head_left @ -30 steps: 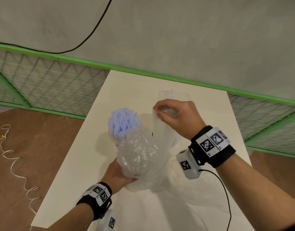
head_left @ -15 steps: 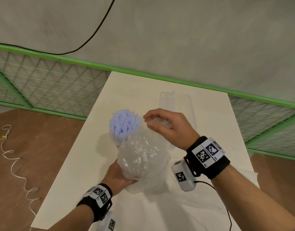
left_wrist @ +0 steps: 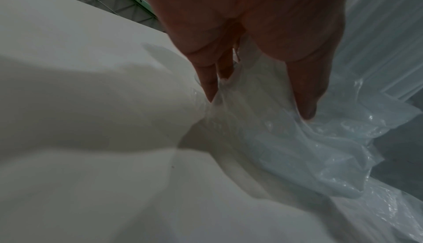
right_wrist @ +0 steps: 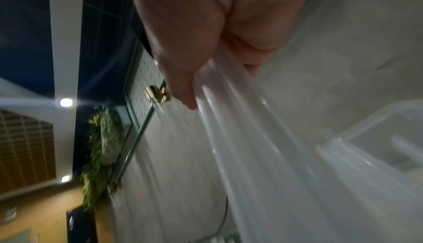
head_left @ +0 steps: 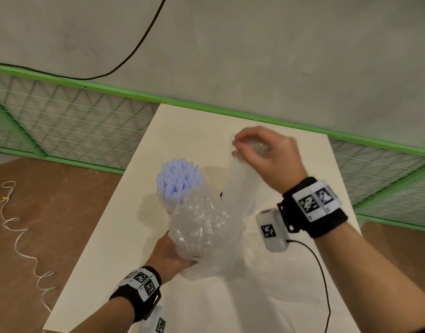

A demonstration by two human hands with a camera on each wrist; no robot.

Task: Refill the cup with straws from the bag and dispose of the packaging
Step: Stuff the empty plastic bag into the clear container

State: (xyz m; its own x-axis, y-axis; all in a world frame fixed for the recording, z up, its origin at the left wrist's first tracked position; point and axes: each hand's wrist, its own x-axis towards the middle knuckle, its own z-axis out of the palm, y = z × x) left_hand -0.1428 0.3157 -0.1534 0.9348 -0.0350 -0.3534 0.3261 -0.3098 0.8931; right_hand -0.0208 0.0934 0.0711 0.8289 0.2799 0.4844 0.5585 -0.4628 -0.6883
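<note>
Clear plastic bag is bunched at table centre, gripped from below by the left hand at 7 o'clock; fingers are dug into the crumpled film. One end is pinched and stretched upward by the right hand at 1 o'clock. Cup of lilac straws stands just beyond the bag at 11 o'clock; clear container is seen behind the bag.

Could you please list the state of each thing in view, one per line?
straws: upright, packed in the cup.
plastic bag: crumpled, one end stretched upward.
left hand: grips the bag's crumpled bottom.
right hand: pinches the bag's raised end.
clear container: on the table, contents unclear.
</note>
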